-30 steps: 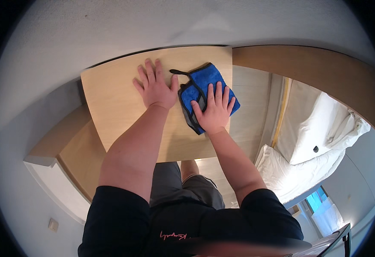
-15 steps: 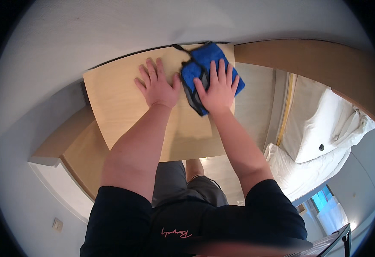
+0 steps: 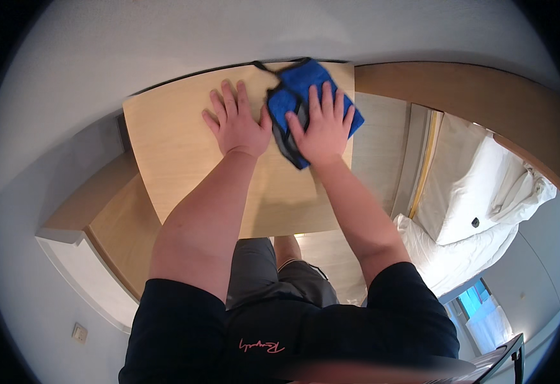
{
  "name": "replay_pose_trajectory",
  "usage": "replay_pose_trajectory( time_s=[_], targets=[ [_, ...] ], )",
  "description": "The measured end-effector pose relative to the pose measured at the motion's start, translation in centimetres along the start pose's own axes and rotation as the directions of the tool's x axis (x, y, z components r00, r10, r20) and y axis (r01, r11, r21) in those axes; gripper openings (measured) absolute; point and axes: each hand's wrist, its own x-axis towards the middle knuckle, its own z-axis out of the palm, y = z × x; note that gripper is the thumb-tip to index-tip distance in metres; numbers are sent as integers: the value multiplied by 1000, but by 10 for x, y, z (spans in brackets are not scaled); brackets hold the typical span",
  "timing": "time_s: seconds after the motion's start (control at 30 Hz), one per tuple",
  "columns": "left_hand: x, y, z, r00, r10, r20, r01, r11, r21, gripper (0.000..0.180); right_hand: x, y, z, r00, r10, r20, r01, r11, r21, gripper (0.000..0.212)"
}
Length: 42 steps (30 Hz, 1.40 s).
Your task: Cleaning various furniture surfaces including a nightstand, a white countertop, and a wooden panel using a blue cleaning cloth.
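one pale wall (image 3: 164,57) along the far side, largest thing in view; pale wood table (image 3: 174,141) right up near it. white bedding (image 3: 459,192) off to the right, well apart from the table. black shirt (image 3: 280,326) at the near side, behind the table's near edge. next down: blue cloth (image 3: 300,80) with dark trim and a bit of grey showing, lying on the far right part of the table, its far side at about the back edge and one corner poking past the right edge. right hand (image 3: 323,131) palm down on the cloth, fingers spread, flat rather than clenched, nothing pinched that i can see. left hand (image 3: 238,128) also palm down with fingers fanned, directly on the wood, holding nothing, thumb just beside the cloth; can't tell if they touch. smallest: dark loop (image 3: 264,66) at the cloth's far left corner, and a small dark object (image 3: 475,222) on the bedding, can't tell what. status, my read: work with the cloth looks under way, not wrapped up, since it's down with the hand on it. wood shows on the left and near parts; can't tell which areas the cloth has covered, so no honest figure for what's left.
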Motion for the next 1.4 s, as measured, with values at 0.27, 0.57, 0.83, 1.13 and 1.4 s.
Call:
replay_pose_trajectory(
  time_s=[0.27, 0.57, 0.83, 1.13, 1.4],
  targets=[
    [-1, -2, 0, 1000, -1, 4, 1, 1000, -18, 81, -33, 7, 2, 999, -36, 28, 35, 999, 18, 78],
    [0, 4, -5, 1000, -1, 6, 1, 999, -44, 80, 9, 4, 8, 994, 85, -64, -86, 996, -25, 79],
    [-1, 4, -15, 999, -29, 44, 31, 999, -42, 78, -29, -4, 1, 995, 88, 37, -88, 996, 15, 80],
    [-5, 14, -9, 1000, 7, 20, -5, 998, -65, 79, 27, 8, 4, 993, 116, -26, -116, 993, 20, 78],
    [-6, 7, -13, 1000, 4, -15, -5, 999, -34, 79, -66, 8, -5, 992, 100, 74, -100, 995, 3, 80]
  ],
)
